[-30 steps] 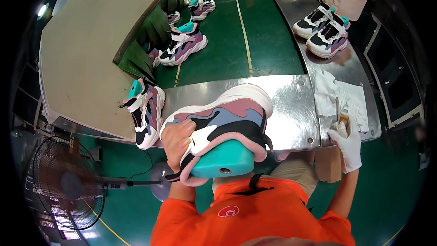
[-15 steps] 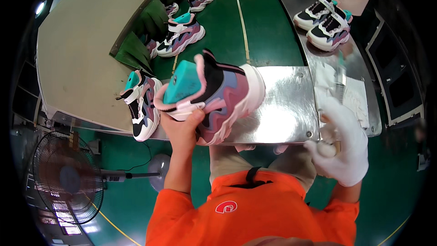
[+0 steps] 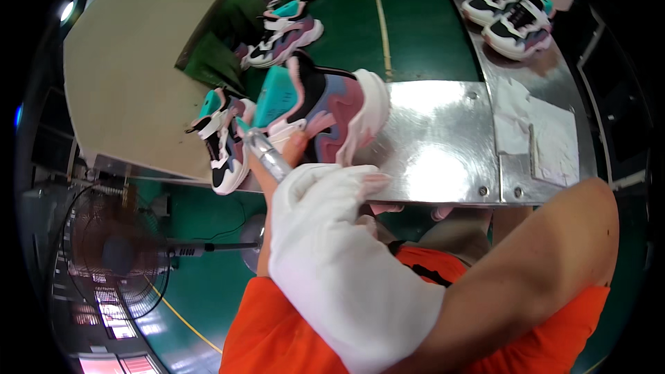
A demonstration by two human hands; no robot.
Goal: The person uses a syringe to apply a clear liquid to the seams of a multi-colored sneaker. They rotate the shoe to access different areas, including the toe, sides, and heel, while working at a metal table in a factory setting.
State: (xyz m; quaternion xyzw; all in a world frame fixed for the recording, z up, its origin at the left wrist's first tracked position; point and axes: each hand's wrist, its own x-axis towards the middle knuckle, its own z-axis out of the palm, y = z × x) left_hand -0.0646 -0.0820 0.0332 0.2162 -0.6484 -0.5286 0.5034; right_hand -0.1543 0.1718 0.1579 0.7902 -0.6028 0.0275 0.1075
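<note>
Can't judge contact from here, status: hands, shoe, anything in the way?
Left hand gripping shoe. Gloved right hand holding silver tool close by, contact unclear. View: tool partly hides left hand.

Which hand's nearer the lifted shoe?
Left: the left hand grips the lifted shoe. The gloved right hand is below it in the picture, holding a silver tool.
</note>
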